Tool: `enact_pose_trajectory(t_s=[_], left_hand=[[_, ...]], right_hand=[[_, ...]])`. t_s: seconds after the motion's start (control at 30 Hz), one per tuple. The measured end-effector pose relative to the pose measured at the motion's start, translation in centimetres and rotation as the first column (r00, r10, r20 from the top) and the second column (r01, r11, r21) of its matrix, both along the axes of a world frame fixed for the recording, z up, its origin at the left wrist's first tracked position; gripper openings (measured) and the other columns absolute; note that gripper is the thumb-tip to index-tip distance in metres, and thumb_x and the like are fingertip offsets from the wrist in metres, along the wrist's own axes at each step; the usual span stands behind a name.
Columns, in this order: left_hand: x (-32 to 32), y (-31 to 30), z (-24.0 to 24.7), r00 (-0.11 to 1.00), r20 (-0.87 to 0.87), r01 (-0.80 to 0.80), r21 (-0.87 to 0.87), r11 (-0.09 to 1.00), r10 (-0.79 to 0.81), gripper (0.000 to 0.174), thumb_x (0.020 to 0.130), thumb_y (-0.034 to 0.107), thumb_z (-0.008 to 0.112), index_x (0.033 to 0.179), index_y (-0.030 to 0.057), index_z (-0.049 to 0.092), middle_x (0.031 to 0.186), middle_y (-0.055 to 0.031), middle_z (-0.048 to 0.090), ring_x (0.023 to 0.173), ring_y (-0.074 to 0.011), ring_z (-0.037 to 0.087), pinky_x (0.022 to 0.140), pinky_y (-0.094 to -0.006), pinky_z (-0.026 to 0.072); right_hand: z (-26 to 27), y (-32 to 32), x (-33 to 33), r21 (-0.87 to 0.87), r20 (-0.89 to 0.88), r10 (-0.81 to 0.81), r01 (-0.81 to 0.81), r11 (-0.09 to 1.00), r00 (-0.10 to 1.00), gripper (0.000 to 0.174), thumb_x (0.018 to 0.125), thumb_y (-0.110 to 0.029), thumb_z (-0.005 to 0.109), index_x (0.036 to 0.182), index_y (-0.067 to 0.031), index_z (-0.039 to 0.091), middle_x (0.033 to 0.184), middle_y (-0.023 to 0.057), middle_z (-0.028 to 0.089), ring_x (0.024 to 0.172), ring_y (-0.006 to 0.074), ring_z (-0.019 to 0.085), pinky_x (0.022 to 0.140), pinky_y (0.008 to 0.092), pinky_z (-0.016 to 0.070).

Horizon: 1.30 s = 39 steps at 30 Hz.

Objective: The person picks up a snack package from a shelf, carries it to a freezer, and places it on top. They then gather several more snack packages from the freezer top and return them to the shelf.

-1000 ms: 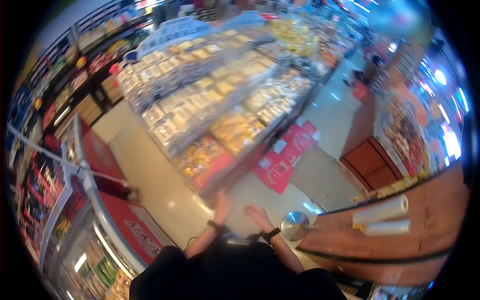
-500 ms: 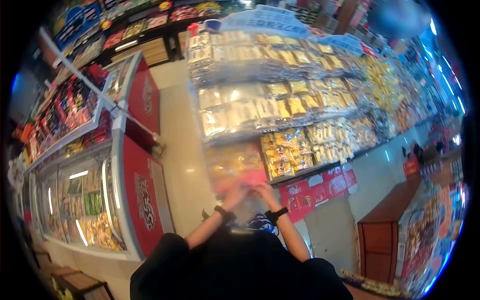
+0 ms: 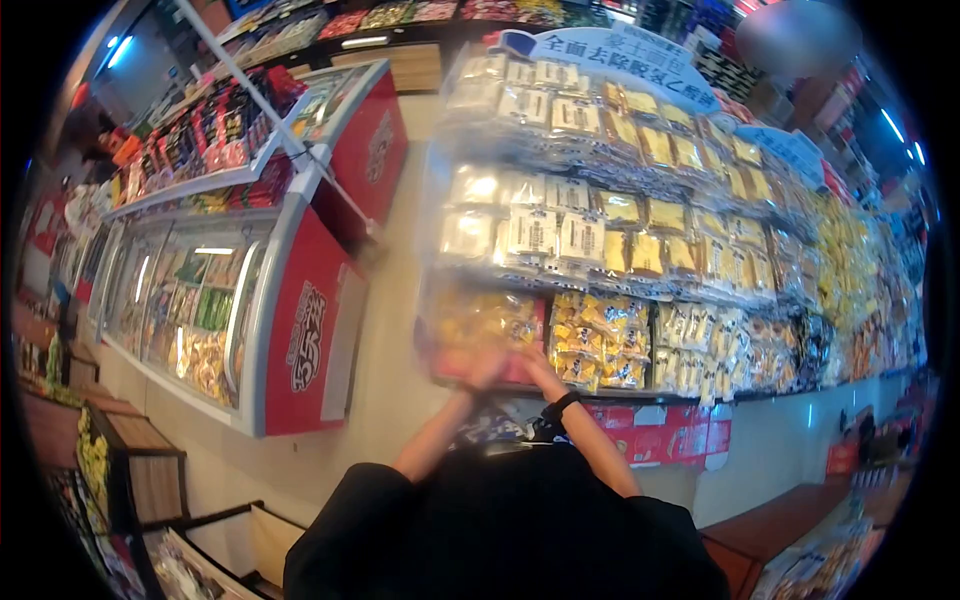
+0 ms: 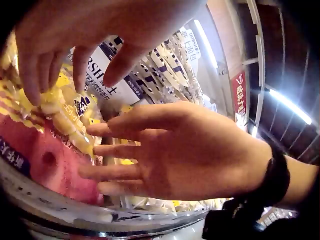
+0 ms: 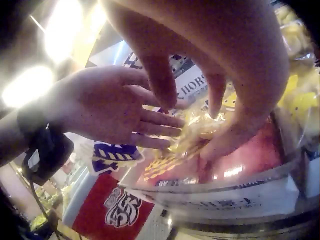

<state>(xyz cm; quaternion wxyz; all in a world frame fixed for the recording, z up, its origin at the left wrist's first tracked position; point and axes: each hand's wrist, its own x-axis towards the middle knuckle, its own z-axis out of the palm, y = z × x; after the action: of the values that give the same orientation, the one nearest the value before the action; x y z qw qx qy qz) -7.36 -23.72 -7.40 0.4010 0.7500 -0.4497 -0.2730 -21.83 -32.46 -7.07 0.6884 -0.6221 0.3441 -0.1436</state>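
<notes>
My left hand (image 3: pixel 487 362) reaches over the near left bin of the bread display, blurred in the head view. Beside it my right hand (image 3: pixel 543 372) reaches over the same bin's front edge. Several yellow packets (image 4: pixel 70 117) of small baked goods lie in that bin, next to its pink-red lining (image 4: pixel 60 162). In the left wrist view the right hand (image 4: pixel 185 150) has straight, slightly spread fingers close to the packets. The right wrist view has the left hand (image 5: pixel 105 107) with extended fingers over a clear-wrapped packet (image 5: pixel 200 127). Neither hand grips anything.
Tiers of wrapped bread (image 3: pixel 555 235) rise behind the bin, and orange-yellow packets (image 3: pixel 600 345) fill the bin to its right. A red-sided glass-top freezer (image 3: pixel 310 340) stands left across an aisle. A brown wooden counter (image 3: pixel 775 520) is at lower right.
The head view has turned right to left, so the display now lies ahead and the freezer is fuller in view. Both hands have come from above the floor to the near left bin.
</notes>
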Motion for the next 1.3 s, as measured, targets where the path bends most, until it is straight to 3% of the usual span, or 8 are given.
enact_pose_trajectory(t_s=[0.3,0.4,0.57,0.67,0.83,1.03,1.1,1.3], left_hand=[[-2.5,2.4,-2.3,0.933,-0.133,-0.301,0.222,0.927,0.335,0.023,0.087,0.020,0.058,0.099,0.0007,0.064,0.100,-0.0164,0.065,0.094,-0.0282,0.063,0.082,-0.0393,0.0484],[-0.3,3.3,-5.1,0.982,-0.144,-0.079,0.265,0.961,0.120,0.020,0.087,0.017,0.057,0.098,0.0016,0.064,0.098,-0.0145,0.065,0.090,-0.0256,0.063,0.078,-0.0390,0.0491],[0.1,5.0,-5.3,0.891,-0.427,-0.143,0.056,0.988,0.153,0.021,0.087,0.016,0.053,0.099,-0.0005,0.059,0.086,-0.0138,0.060,0.083,-0.0258,0.061,0.068,-0.0411,0.0482],[-0.7,7.8,1.4,0.904,-0.346,-0.273,-0.018,0.962,0.250,0.027,0.083,0.015,0.060,0.106,0.0015,0.060,0.089,-0.0128,0.062,0.085,-0.0230,0.062,0.069,-0.0383,0.0501],[2.5,16.3,5.3,0.924,-0.255,-0.288,0.031,0.957,0.286,0.027,0.081,0.018,0.063,0.103,0.0021,0.063,0.091,-0.0144,0.067,0.082,-0.0242,0.065,0.073,-0.0370,0.0519],[8.0,30.6,-0.5,0.920,-0.089,-0.370,0.113,0.922,0.381,0.032,0.080,0.025,0.068,0.106,0.0049,0.067,0.092,-0.0125,0.068,0.085,-0.0239,0.066,0.076,-0.0361,0.0520],[7.9,36.0,0.8,0.753,-0.338,-0.565,0.109,0.818,0.565,0.033,0.086,0.029,0.067,0.106,0.0032,0.068,0.090,-0.0116,0.068,0.088,-0.0210,0.066,0.078,-0.0346,0.0521],[7.9,50.3,5.7,0.354,-0.502,-0.815,0.249,0.524,0.789,0.027,0.090,0.018,0.065,0.110,0.0001,0.066,0.106,-0.0086,0.068,0.101,-0.0156,0.061,0.089,-0.0309,0.0473]], right_hand=[[9.3,-0.5,-1.7,0.462,-0.082,0.130,-0.078,0.883,0.988,0.028,0.089,-0.019,0.058,0.114,-0.0089,0.053,0.096,0.0090,0.066,0.077,0.0185,0.067,0.068,0.0296,0.0558],[8.3,-0.4,-1.6,0.585,-0.088,0.064,0.000,0.811,0.994,0.031,0.087,-0.018,0.058,0.116,-0.0087,0.051,0.094,0.0098,0.066,0.072,0.0202,0.067,0.065,0.0307,0.0565],[-0.5,-0.9,-1.7,0.433,-0.209,0.155,-0.051,0.900,0.965,0.025,0.086,-0.018,0.057,0.109,-0.0069,0.055,0.087,0.0089,0.066,0.073,0.0205,0.067,0.065,0.0295,0.0563],[1.3,1.7,-1.8,-0.211,-0.074,0.324,-0.332,0.919,0.943,0.016,0.086,-0.014,0.059,0.101,-0.0076,0.058,0.085,0.0077,0.066,0.070,0.0177,0.065,0.062,0.0271,0.0548],[5.6,7.8,1.6,0.333,-0.159,0.225,-0.162,0.929,0.961,0.016,0.085,-0.015,0.067,0.097,-0.0074,0.059,0.077,0.0036,0.064,0.065,0.0126,0.062,0.056,0.0239,0.0499],[6.6,17.5,9.8,0.299,-0.233,0.592,-0.523,0.798,0.771,0.014,0.084,-0.017,0.071,0.086,-0.0081,0.060,0.070,-0.0005,0.060,0.060,0.0085,0.056,0.055,0.0224,0.0457],[1.5,20.5,13.2,-0.074,-0.334,0.713,-0.771,0.633,0.617,0.016,0.081,-0.015,0.074,0.081,-0.0064,0.061,0.069,-0.0016,0.058,0.058,0.0067,0.051,0.053,0.0231,0.0403],[3.8,33.4,22.5,0.135,-0.176,0.882,-0.877,0.461,0.436,0.015,0.083,-0.012,0.071,0.077,-0.0043,0.060,0.069,0.0008,0.061,0.063,0.0078,0.057,0.058,0.0231,0.0446]])
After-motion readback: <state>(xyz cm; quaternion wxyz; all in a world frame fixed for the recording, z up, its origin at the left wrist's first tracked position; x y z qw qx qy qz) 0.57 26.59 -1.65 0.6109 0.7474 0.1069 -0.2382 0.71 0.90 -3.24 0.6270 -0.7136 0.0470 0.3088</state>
